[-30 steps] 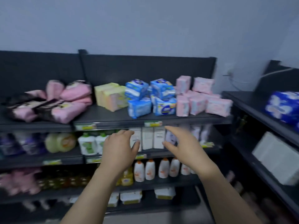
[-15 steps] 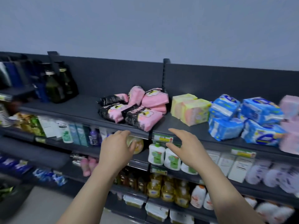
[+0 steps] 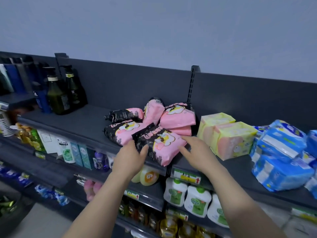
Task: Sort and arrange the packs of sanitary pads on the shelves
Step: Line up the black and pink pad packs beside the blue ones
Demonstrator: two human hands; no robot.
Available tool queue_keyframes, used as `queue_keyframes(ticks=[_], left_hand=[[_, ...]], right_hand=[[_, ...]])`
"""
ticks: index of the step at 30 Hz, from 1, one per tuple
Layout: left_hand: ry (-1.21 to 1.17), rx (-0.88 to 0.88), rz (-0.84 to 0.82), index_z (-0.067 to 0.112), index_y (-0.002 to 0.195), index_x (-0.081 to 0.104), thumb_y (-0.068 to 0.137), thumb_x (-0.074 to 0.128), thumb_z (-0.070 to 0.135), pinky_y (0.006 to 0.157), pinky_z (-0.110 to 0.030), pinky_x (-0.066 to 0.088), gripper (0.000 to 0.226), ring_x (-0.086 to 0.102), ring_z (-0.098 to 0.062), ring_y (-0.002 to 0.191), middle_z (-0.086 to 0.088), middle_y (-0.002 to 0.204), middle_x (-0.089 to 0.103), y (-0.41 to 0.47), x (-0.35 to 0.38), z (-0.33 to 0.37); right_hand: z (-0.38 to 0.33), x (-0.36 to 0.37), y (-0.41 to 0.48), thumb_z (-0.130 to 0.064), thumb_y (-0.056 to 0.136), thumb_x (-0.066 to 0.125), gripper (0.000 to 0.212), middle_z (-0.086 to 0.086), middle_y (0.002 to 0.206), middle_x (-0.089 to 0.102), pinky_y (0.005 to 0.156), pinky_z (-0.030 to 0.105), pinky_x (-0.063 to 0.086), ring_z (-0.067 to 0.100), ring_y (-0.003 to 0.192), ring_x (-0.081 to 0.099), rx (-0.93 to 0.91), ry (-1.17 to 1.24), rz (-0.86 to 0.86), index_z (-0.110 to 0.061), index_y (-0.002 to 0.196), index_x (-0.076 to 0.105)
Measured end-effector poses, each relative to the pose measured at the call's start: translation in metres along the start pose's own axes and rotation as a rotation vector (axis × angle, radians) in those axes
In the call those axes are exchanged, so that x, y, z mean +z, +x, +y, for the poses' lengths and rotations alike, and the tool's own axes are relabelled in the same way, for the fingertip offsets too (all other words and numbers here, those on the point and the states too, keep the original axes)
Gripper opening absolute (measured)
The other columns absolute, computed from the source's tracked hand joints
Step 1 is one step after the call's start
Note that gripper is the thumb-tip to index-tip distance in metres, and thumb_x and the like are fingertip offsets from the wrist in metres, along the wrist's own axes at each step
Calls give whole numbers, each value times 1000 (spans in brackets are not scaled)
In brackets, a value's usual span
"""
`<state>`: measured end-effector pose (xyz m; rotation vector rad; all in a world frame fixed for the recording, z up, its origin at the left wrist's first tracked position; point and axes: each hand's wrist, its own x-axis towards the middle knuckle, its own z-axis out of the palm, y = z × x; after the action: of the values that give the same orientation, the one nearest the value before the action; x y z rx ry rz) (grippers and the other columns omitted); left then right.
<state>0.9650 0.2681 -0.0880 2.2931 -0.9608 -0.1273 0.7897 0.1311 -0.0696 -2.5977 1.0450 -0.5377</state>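
Hands are placed either side of the front pink-and-black plastic pad pack point(image 3: 160, 145): left hand point(image 3: 129, 157) grip unclear, right hand point(image 3: 197, 150) flat. Behind it, similar packs point(image 3: 178, 116) lie heaped on the dark metal shelf point(image 3: 77, 121); sorting is judged barely begun.

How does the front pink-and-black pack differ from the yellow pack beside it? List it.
The front pink-and-black pack overhangs the edge of the top shelf; the yellow pack sits fully on it. Its wrapper is pink and black; the yellow pack's is pale yellow-green. The left hand and right hand touch only the former. Both are soft-wrapped.
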Motion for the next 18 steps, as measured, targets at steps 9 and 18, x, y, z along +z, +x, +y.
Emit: queue_keyframes(ticks=[9,18], left_hand=[[-82,-165,-4,5,99,51,92,44,62,65,-35,44,57,59,-30,83,-11,93,64,54,40,-1],[-147,-186,-49,15,116,32,83,52,70,76,-38,42,67,57,-30,99,-4,112,57,55,46,14]], right_hand=[[30,29,75,-39,98,48,45,2,132,59,95,36,45,23,118,54,2,2,-105,-21,139,49],[37,44,83,-31,92,56,25,2,98,69,78,39,50,23,92,61,-28,88,-37,-13,106,66]])
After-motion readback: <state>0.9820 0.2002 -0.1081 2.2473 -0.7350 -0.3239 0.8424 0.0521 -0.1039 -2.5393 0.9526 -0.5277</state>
